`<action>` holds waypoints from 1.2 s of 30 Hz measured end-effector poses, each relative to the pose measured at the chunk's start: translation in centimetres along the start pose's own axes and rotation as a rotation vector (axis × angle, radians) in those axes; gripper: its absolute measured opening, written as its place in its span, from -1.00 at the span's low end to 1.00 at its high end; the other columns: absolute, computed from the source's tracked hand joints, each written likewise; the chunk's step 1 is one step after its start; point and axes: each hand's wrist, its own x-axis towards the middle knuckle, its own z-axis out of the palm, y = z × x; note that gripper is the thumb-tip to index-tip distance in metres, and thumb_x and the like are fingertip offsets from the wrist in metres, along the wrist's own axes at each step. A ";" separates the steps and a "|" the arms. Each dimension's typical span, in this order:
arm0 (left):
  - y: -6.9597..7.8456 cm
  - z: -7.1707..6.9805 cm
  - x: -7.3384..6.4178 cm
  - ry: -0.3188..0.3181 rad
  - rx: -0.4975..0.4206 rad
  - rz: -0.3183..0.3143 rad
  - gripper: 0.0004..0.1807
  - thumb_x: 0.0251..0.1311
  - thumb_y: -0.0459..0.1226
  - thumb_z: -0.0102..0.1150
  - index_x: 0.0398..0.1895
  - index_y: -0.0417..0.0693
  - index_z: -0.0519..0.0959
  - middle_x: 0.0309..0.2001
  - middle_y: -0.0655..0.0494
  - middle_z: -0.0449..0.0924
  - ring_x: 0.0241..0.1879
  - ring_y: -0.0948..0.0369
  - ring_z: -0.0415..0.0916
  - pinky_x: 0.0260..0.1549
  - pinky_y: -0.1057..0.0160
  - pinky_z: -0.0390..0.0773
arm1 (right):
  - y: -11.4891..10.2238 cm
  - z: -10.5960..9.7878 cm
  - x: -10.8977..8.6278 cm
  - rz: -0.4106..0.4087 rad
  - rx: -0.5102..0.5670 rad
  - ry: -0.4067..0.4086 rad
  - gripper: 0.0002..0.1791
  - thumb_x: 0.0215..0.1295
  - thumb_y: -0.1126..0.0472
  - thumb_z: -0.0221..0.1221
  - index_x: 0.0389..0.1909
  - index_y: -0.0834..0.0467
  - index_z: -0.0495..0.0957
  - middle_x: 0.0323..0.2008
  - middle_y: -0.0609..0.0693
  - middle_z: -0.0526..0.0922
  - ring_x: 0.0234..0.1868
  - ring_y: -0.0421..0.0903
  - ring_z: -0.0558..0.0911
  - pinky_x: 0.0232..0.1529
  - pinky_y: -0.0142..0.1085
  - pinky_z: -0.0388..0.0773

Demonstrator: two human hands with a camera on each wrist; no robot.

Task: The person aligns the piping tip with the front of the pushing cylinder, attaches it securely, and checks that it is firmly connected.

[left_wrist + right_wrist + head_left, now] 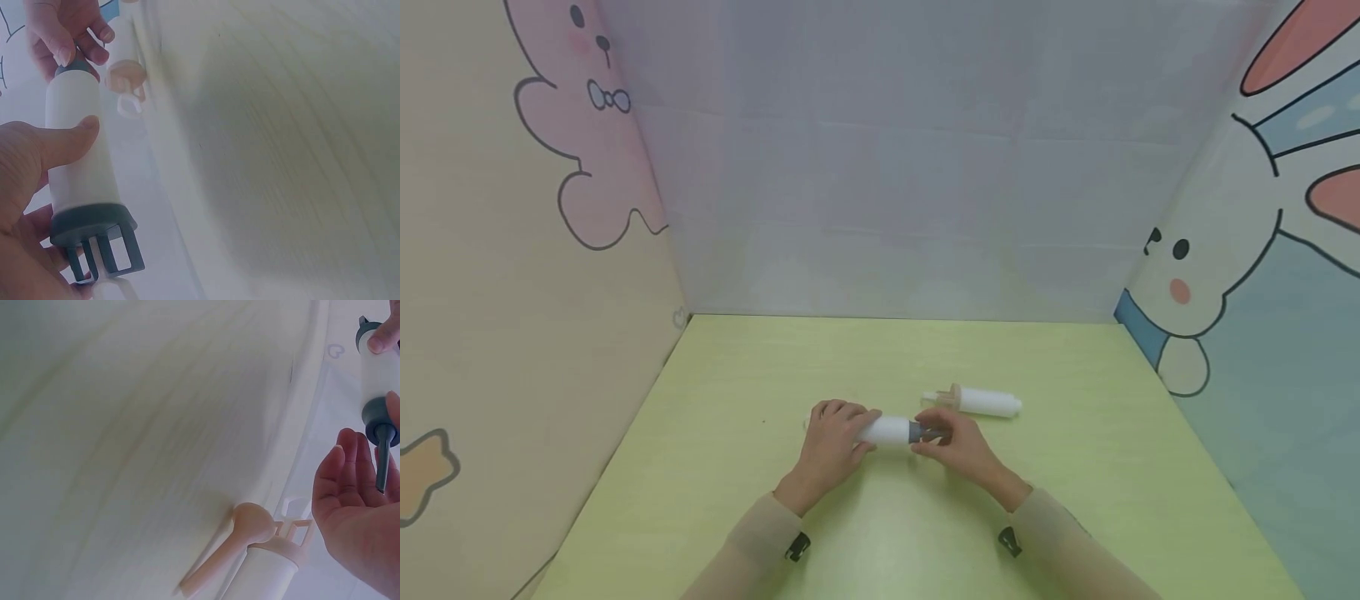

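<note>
An icing syringe [887, 430] with a white barrel lies crosswise between my hands. My left hand [833, 446] grips its barrel, the thumb laid across the white side. Toward that end are a dark grey-green collar [94, 222] and an open-framed handle [128, 250]. At the other end, my right hand [958, 450] holds the dark nozzle cap [378, 419] by its wide collar. The thin nozzle [383, 456] points into the cupped palm, the fingers curved around it.
Just beyond my right hand, a second white syringe [988, 402] with peach-coloured fittings lies on the yellow-green table [737, 358]. A peach nozzle piece [250, 525] shows against its collar end. A pale wall [887, 208] rises behind, with cartoon-printed side panels.
</note>
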 end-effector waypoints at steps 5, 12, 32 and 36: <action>-0.1 0.2 -0.1 0.012 0.009 0.008 -0.46 -0.12 -0.14 0.52 0.03 0.07 0.63 -0.10 0.12 0.60 -0.07 0.03 0.44 -0.03 -0.09 0.31 | -0.5 0.0 0.0 -0.009 0.000 -0.005 -0.58 0.07 0.30 0.38 -0.03 0.29 0.53 -0.13 0.17 0.63 -0.18 0.16 0.64 -0.26 -0.22 0.59; -0.2 0.3 -0.1 0.013 -0.005 0.005 -0.46 -0.13 -0.14 0.52 0.02 0.07 0.63 -0.10 0.11 0.60 -0.07 0.02 0.44 -0.04 -0.11 0.30 | -3.1 -0.3 -0.3 0.014 -0.036 -0.015 -0.64 0.10 0.33 0.35 -0.08 0.35 0.55 -0.18 0.19 0.64 -0.23 0.07 0.65 -0.31 -0.28 0.58; -0.3 -0.1 -0.3 0.017 -0.005 0.005 -0.47 -0.13 -0.17 0.52 0.01 0.02 0.63 -0.12 0.09 0.61 -0.08 0.00 0.45 -0.05 -0.12 0.32 | -0.4 0.5 0.5 -0.028 -0.106 -0.022 -0.72 0.18 0.22 0.32 -0.15 0.32 0.63 -0.25 0.09 0.68 -0.33 -0.12 0.64 -0.33 -0.33 0.55; -0.5 0.1 -0.4 0.008 0.005 -0.006 -0.48 -0.12 -0.15 0.51 0.01 0.05 0.63 -0.11 0.11 0.60 -0.07 0.01 0.44 -0.04 -0.12 0.31 | -0.1 0.7 0.6 -0.005 -0.092 -0.021 -0.71 0.19 0.16 0.32 -0.16 0.28 0.64 -0.25 0.06 0.68 -0.34 -0.14 0.63 -0.34 -0.33 0.55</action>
